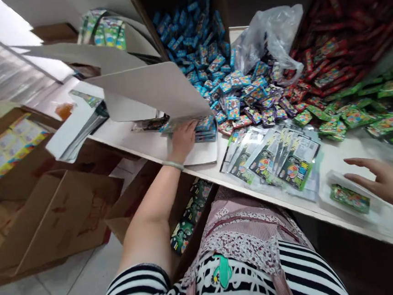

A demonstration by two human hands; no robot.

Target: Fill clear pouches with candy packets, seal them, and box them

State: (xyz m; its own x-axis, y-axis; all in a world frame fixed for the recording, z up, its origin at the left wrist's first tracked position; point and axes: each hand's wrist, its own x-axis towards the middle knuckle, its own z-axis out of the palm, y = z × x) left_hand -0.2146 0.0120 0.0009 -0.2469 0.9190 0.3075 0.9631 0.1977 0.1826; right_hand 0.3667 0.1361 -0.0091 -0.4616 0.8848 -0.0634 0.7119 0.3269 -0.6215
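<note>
My left hand [183, 141] reaches into an open white carton [200, 157] with its lid flap standing up. Its fingers lie stretched over small blue packets [205, 132] stacked inside; the undersides of the fingers are hidden. At the right, my right hand [383, 180] is open, thumb and fingers apart, over a translucent plastic tray [327, 195]. A green packet [350, 198] lies in that tray. Between the hands, several flat clear-fronted pouches with black and green print [264, 160] are fanned out at the table's front.
Heaps of blue packets [194, 37], purple packets [270, 106], red packets [334, 66] and green packets [354, 110] cover the back. A crumpled clear bag [269, 35] lies among them. Another white carton [73, 130] stands left; brown cardboard boxes [58, 219] sit on the floor.
</note>
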